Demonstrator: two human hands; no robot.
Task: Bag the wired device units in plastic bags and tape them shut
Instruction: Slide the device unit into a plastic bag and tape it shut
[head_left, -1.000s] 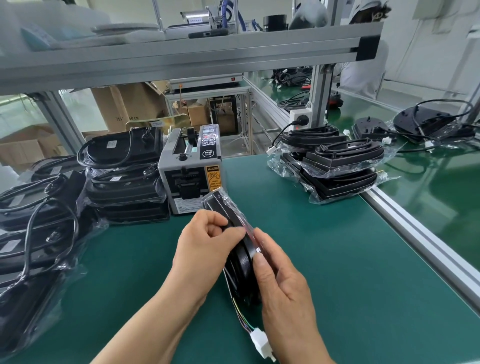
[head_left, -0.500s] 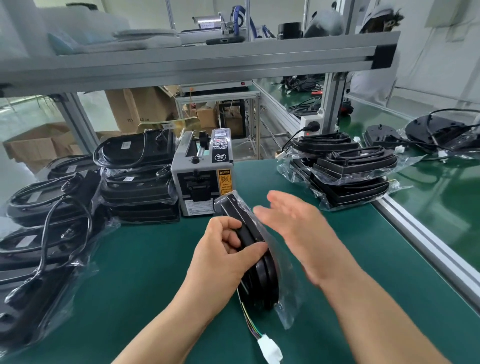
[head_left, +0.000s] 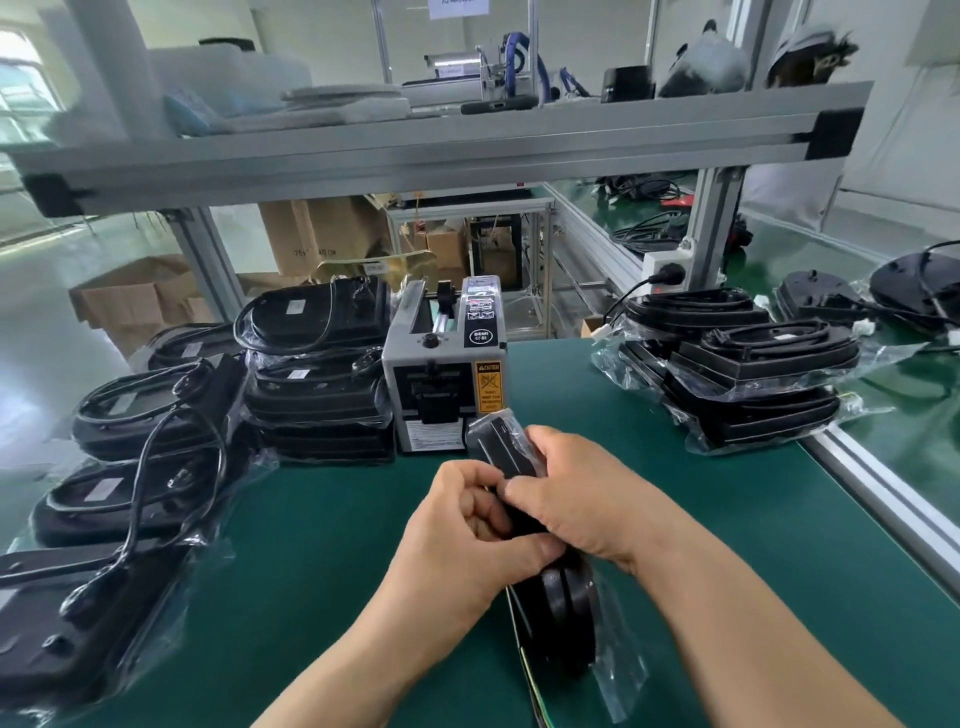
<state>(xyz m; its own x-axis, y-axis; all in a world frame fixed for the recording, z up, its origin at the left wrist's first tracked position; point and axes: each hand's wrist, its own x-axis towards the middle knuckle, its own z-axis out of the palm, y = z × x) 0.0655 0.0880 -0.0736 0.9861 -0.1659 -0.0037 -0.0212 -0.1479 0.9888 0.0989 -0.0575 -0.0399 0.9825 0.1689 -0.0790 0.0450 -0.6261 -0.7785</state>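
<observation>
1. Left hand (head_left: 467, 540) curls round the device unit (head_left: 563, 618), and right hand (head_left: 587, 509) clamps over it from the other side.
2. The unit stands on edge inside its plastic bag (head_left: 621, 670), low over the worktop (head_left: 311, 571) and near the tape dispenser (head_left: 447, 374).
3. It looks rigid and fairly light, but the film is probably slippery. Grip the hard rim, not the trailing wires (head_left: 530, 670).

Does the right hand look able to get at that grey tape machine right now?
Probably yes, once it lets go: the right hand grips the bagged device unit with the left hand, and the tape dispenser stands just behind with nothing between.
</observation>
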